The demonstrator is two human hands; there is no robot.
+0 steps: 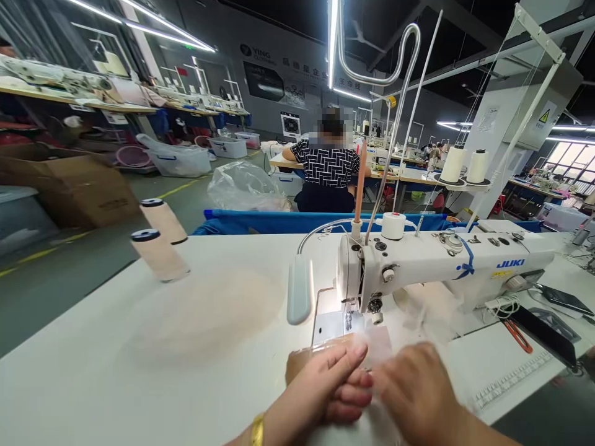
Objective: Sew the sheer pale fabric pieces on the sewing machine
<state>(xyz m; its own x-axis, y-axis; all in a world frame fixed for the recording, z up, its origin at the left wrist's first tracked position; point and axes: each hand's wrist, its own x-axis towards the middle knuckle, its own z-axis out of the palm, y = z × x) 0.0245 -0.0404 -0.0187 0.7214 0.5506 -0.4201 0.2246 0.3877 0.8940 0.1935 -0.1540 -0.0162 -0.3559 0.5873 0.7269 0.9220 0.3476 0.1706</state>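
My left hand [337, 387] is in front of the sewing machine's needle area, palm turned inward, thumb on top and fingers curled. What it grips is hidden. Behind it shows a brown, glossy, plastic-like piece [294, 367]. A thin pale piece of fabric [380, 344] lies between the hands, below the needle. Close by on the right is my right hand [413, 387], back upward and smeared by motion, with its fingertips hidden. The white sewing machine [418, 263] stands just beyond both hands, its metal needle plate [325, 328] partly covered by the left hand.
Two thread cones [160, 257] stand at the table's left. A grey lamp [300, 291] hangs beside the machine head. On the right lie a phone [542, 334], orange-handled snips [518, 337] and a clear ruler [514, 379]. A person [330, 164] sits ahead, facing away.
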